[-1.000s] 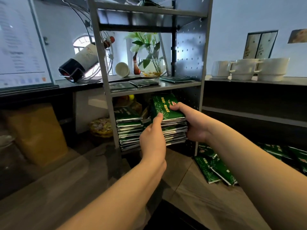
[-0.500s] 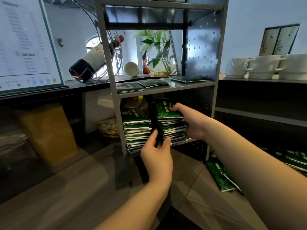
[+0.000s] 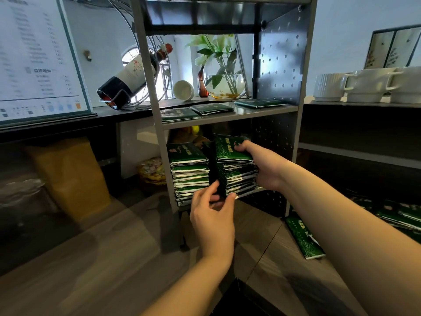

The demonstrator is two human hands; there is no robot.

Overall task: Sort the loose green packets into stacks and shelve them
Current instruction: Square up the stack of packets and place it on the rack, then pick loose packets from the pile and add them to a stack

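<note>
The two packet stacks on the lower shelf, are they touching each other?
Apart. The head view shows a dark gap running top to bottom between the left stack and the right stack, which the right hand grips.
</note>
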